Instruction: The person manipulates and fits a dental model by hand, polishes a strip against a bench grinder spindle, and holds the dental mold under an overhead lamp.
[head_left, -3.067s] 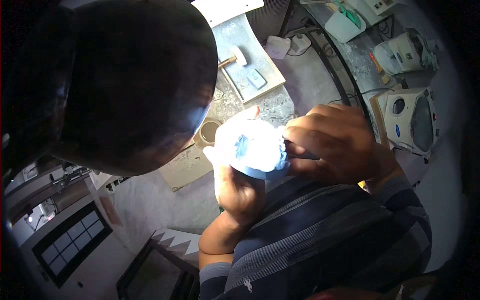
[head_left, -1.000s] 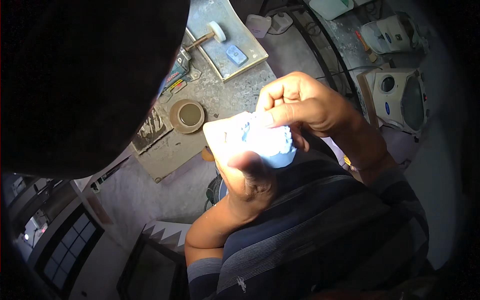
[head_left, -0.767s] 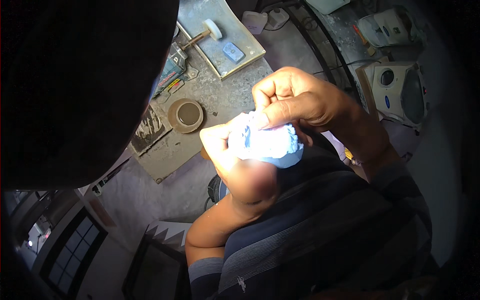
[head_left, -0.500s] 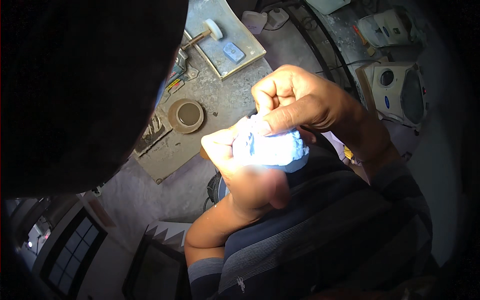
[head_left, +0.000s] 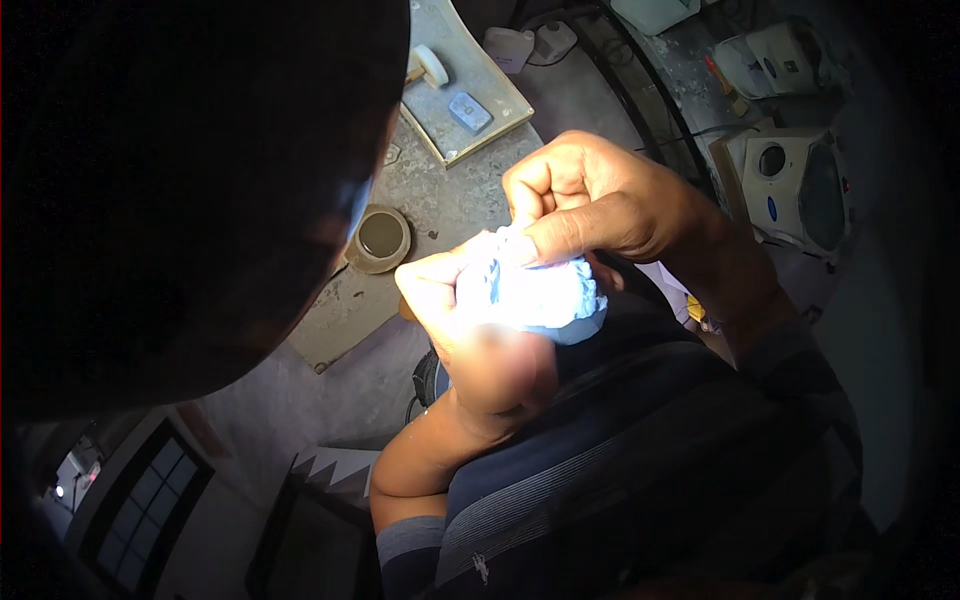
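Observation:
A pale blue-white plaster cast (head_left: 540, 300), likely a dental model with a bumpy rim, sits in my hands under a bright light. Glare washes out most of its upper face. My left hand (head_left: 480, 350) is wrapped round its left and near side, its thumb area blurred. From the far right comes my right hand (head_left: 600, 205), its thumb and curled fingers pinched at the cast's top edge. Whether a small tool or piece is between those fingertips cannot be seen.
Beyond my hands, a worn bench (head_left: 450, 205) carries a round bowl (head_left: 381, 235) of greyish stuff. A metal tray (head_left: 490, 135) holds a blue block (head_left: 469, 112) below a white wheel (head_left: 431, 67). Pale machines (head_left: 800, 190) stand at right. A large dark shape (head_left: 200, 200) blocks the left.
The cast and my left hand have shifted slightly left; my right hand keeps its pinch. The dark shape at left now covers more of the bench and part of the bowl.

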